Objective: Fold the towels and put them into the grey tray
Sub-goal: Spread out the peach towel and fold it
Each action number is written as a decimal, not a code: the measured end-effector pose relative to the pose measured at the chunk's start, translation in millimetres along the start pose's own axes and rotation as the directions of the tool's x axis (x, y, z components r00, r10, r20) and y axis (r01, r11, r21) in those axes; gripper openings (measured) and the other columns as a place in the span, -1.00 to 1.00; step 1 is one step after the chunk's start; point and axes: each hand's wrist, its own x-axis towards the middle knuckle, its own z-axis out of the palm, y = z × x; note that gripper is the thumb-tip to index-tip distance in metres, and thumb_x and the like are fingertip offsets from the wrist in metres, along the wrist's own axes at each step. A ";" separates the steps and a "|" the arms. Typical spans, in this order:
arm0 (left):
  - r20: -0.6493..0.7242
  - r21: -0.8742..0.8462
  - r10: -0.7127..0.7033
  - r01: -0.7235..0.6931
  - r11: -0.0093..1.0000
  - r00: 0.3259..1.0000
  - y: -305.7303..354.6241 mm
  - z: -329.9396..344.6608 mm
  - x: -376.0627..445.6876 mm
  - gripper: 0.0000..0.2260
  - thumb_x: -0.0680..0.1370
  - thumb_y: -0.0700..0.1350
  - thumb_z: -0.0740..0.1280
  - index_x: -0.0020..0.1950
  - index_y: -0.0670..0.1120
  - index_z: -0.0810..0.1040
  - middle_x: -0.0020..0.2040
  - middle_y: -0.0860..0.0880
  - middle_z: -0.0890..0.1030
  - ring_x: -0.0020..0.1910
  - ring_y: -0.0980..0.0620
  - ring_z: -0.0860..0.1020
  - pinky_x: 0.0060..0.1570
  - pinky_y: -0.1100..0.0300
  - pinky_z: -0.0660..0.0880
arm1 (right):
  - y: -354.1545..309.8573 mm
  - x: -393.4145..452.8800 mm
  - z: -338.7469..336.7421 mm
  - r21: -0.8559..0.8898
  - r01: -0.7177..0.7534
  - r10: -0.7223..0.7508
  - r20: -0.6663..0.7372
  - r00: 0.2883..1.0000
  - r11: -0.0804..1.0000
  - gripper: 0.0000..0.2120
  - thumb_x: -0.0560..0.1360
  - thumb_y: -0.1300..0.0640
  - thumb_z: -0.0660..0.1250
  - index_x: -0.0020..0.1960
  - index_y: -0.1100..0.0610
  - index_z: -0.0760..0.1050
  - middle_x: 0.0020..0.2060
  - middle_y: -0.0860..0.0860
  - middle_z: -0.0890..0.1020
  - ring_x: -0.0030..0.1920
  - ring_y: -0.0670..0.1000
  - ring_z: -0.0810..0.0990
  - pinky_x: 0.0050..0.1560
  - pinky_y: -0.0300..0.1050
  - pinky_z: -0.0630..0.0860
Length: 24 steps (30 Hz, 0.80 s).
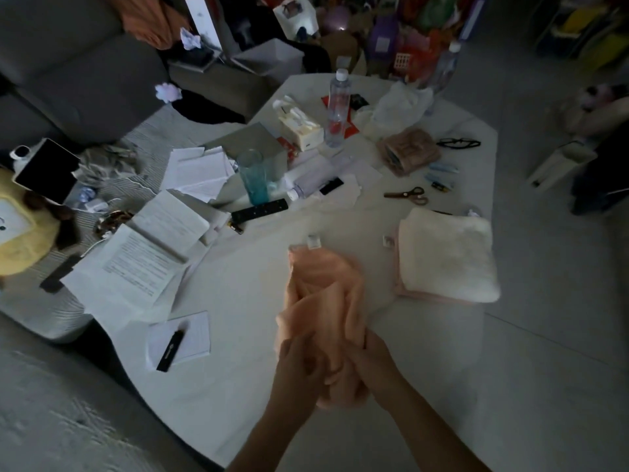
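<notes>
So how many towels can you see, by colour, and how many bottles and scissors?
Peach towel, bunched up and held by the left hand and right hand: 1
Cream towel, folded, on top of the stack: 1
Pink towel, only its edge showing under the cream one: 1
Clear bottles, upright, lying down, at the table's far edge: 3
Scissors: 1
Total: 7

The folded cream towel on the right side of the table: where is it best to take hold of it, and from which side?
Probably the near edge of the folded cream towel, coming from the person's side with the right hand. It lies flat on a pink towel; fingers can slide under that edge. Both hands now hold the peach towel.
</notes>
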 end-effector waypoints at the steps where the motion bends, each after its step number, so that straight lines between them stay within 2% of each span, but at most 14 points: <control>1: -0.029 0.100 -0.008 0.011 0.995 1.000 -5.4 -2.8 7.9 -0.49 0.48 -0.07 0.45 0.41 -0.01 0.43 0.32 -0.12 0.51 0.14 -0.04 0.54 0.09 0.13 0.46 | 1.5 -1.0 -2.0 0.009 0.000 -0.001 0.033 0.999 1.000 -0.72 0.55 0.16 0.35 0.25 0.19 0.51 0.08 0.15 0.67 0.09 0.15 0.65 0.12 -0.04 0.57; 3: 0.037 0.285 0.035 -0.044 0.957 0.999 -4.7 -4.7 22.8 -0.22 0.42 0.21 0.42 0.57 0.09 0.18 0.56 0.04 0.22 0.47 -0.02 0.27 0.37 0.00 0.32 | 3.5 -5.1 -10.2 0.038 0.054 -0.056 0.060 0.997 0.998 -0.72 0.53 0.20 0.37 0.23 0.12 0.54 0.02 0.00 0.70 0.02 -0.03 0.68 -0.03 -0.23 0.57; 5: 0.132 0.411 0.123 -0.167 0.896 0.984 4.6 2.6 34.5 -0.11 0.44 0.31 0.35 0.61 0.17 -0.07 0.62 0.10 0.02 0.57 0.06 0.05 0.49 -0.05 0.19 | 4.2 -8.7 -23.7 0.035 0.120 -0.122 0.077 0.990 0.992 -0.73 0.49 0.23 0.40 0.16 0.01 0.59 -0.07 -0.09 0.73 -0.04 -0.11 0.69 -0.06 -0.22 0.60; 7: 0.132 0.398 0.121 -0.165 0.903 0.984 8.6 6.5 43.5 -0.03 0.42 0.19 0.44 0.59 0.22 -0.18 0.58 0.01 0.16 0.52 0.00 0.21 0.38 0.01 0.31 | 3.6 -9.0 -39.2 0.025 0.144 -0.146 0.083 0.986 0.989 -0.75 0.48 0.25 0.40 0.10 -0.01 0.61 -0.05 -0.03 0.74 0.01 0.00 0.70 0.04 -0.02 0.63; 9: 0.094 0.340 -0.100 0.063 0.938 0.990 6.9 -0.8 49.5 0.09 0.34 0.10 0.52 0.56 0.27 -0.25 0.36 -0.01 0.39 0.29 -0.12 0.46 0.11 0.02 0.38 | 1.7 -6.2 -55.7 0.041 0.149 -0.150 0.033 0.988 0.988 -0.74 0.48 0.27 0.40 0.11 0.01 0.61 -0.02 0.01 0.73 0.03 0.06 0.69 0.08 0.09 0.62; 10: 0.127 0.355 -0.207 0.151 0.923 0.970 4.5 -5.7 50.9 0.02 0.36 0.10 0.52 0.59 0.21 -0.11 0.29 -0.01 0.46 0.23 -0.14 0.51 0.11 0.02 0.39 | 0.7 -4.1 -64.1 0.062 0.148 -0.149 0.002 0.989 0.987 -0.72 0.48 0.28 0.39 0.13 0.03 0.61 -0.02 -0.01 0.73 0.03 0.05 0.69 0.09 0.08 0.62; 11: 0.193 0.414 -0.273 0.174 0.893 0.943 0.8 -8.8 52.3 -0.20 0.41 0.10 0.49 0.56 0.11 0.16 0.24 -0.04 0.55 0.20 -0.14 0.54 0.14 0.03 0.44 | -0.8 -2.7 -70.8 0.083 0.147 -0.146 -0.025 0.989 0.986 -0.71 0.48 0.28 0.39 0.16 0.04 0.61 -0.03 -0.04 0.73 0.02 0.03 0.69 0.09 0.05 0.61; 12: 0.255 0.463 -0.279 0.136 0.876 0.926 -0.8 -11.2 51.4 -0.48 0.45 0.07 0.44 0.38 0.02 0.43 0.15 -0.06 0.62 0.15 -0.12 0.59 0.09 0.10 0.48 | -1.9 -1.3 -76.1 0.093 0.153 -0.148 -0.051 0.988 0.984 -0.71 0.49 0.26 0.39 0.18 0.04 0.60 -0.02 -0.06 0.72 0.02 0.00 0.69 0.07 -0.01 0.62; 14: 0.327 0.427 -0.179 0.024 0.904 0.928 -0.9 -13.6 46.4 -0.82 0.46 -0.03 0.38 0.03 -0.03 0.59 -0.05 -0.03 0.66 -0.02 -0.04 0.63 -0.10 0.19 0.49 | -0.7 2.2 -81.4 0.088 0.162 -0.153 -0.097 0.983 0.983 -0.76 0.51 0.17 0.40 0.13 -0.07 0.57 -0.02 -0.14 0.70 -0.03 -0.16 0.67 -0.06 -0.24 0.60; 16: 0.374 0.222 -0.059 -0.028 0.975 0.926 0.9 -18.4 40.3 -0.81 0.39 -0.06 0.40 -0.01 0.02 0.59 -0.09 0.05 0.64 -0.10 0.08 0.60 -0.12 0.21 0.51 | 5.3 6.8 -80.9 0.080 0.131 -0.119 -0.143 0.983 0.988 -0.85 0.51 0.08 0.42 0.01 -0.14 0.55 -0.11 -0.25 0.65 -0.18 -0.33 0.63 -0.27 -0.45 0.51; 17: 0.410 0.075 -0.045 0.015 0.997 0.911 1.6 -22.2 38.0 -0.74 0.34 -0.03 0.42 0.03 0.05 0.60 -0.06 0.07 0.64 -0.08 0.11 0.60 -0.13 0.23 0.54 | 9.9 7.9 -79.6 0.079 0.102 -0.089 -0.160 0.983 0.992 -0.88 0.51 0.06 0.42 -0.03 -0.14 0.54 -0.15 -0.25 0.63 -0.24 -0.34 0.62 -0.32 -0.47 0.49; 19: 0.503 -0.206 -0.071 0.199 0.958 0.862 -0.3 -28.9 34.2 -0.60 0.34 0.08 0.48 0.15 0.07 0.62 0.05 0.07 0.67 0.02 0.10 0.63 -0.11 0.25 0.54 | 25.7 9.5 -76.8 0.047 0.015 -0.007 -0.151 0.988 0.999 -0.93 0.54 0.01 0.37 0.02 -0.10 0.52 -0.09 -0.12 0.63 -0.16 -0.19 0.65 -0.21 -0.32 0.55; 21: 0.519 -0.293 -0.116 0.304 0.907 0.847 -2.1 -33.6 30.1 -0.63 0.46 0.13 0.43 0.21 0.03 0.64 0.08 0.03 0.70 0.02 0.06 0.64 -0.14 0.24 0.53 | 41.0 7.4 -76.0 -0.017 -0.072 0.070 -0.104 0.992 0.997 -0.77 0.57 -0.05 0.31 0.19 -0.02 0.53 -0.04 -0.05 0.63 -0.06 -0.03 0.64 -0.11 -0.20 0.54; 24: 0.403 -0.291 -0.189 0.321 0.901 0.896 -0.6 -41.5 31.4 -0.58 0.41 0.19 0.44 0.05 -0.13 0.69 -0.07 -0.09 0.72 -0.11 0.01 0.64 -0.21 0.20 0.49 | 49.3 6.3 -76.8 0.004 -0.109 0.109 -0.034 0.993 0.994 -0.74 0.59 -0.02 0.29 0.16 0.10 0.61 0.00 0.02 0.70 -0.04 -0.01 0.67 -0.15 -0.19 0.57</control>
